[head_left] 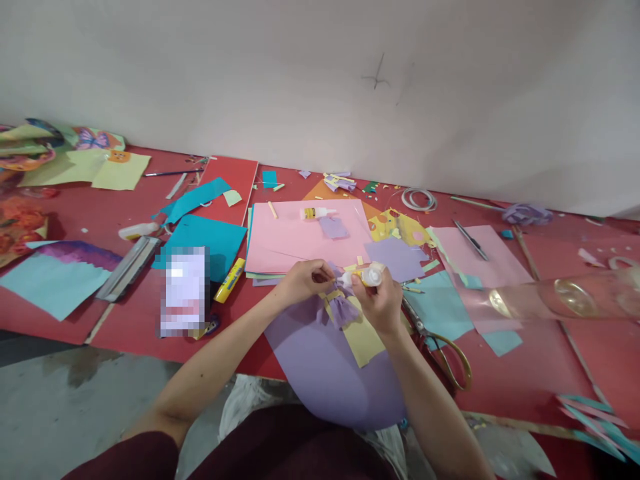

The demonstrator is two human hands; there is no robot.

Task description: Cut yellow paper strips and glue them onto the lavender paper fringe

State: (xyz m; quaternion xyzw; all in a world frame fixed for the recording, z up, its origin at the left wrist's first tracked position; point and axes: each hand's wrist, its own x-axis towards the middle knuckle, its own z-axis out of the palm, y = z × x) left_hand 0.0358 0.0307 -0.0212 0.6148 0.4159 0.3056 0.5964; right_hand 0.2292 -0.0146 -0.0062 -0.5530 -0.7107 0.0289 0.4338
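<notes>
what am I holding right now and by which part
Your right hand holds a glue bottle by its body; whether your left hand holds anything is unclear.

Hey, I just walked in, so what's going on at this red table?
A person's right hand holds a small bottle, nozzle pointing toward the left hand, which is beside some ruffled purple paper; its exact grip is unclear. A yellow strip lies on a large purple sheet. Scissors lie to the right.

A white coil (420, 209) rests near the pale wall (300, 80).
</notes>
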